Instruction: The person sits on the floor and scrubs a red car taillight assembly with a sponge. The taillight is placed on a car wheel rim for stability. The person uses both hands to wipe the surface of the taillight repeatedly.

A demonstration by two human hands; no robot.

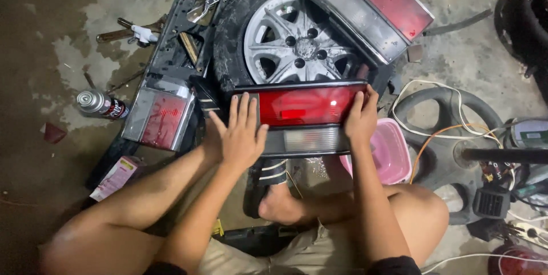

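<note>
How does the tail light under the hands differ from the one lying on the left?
The held tail light is long and narrow; the left tail light is shorter and blockier. The held one has both hands on it, left hand and right hand; the left one lies untouched, tilted. Both have red and clear sections.

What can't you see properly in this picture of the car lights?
- Head view: the left end of the tail light is hidden under the left hand.
- Head view: the pink tub is partly behind the right hand and forearm.
- Head view: the second tail light is cut off by the top edge.
- Head view: the spray can label is too small to read.
</note>
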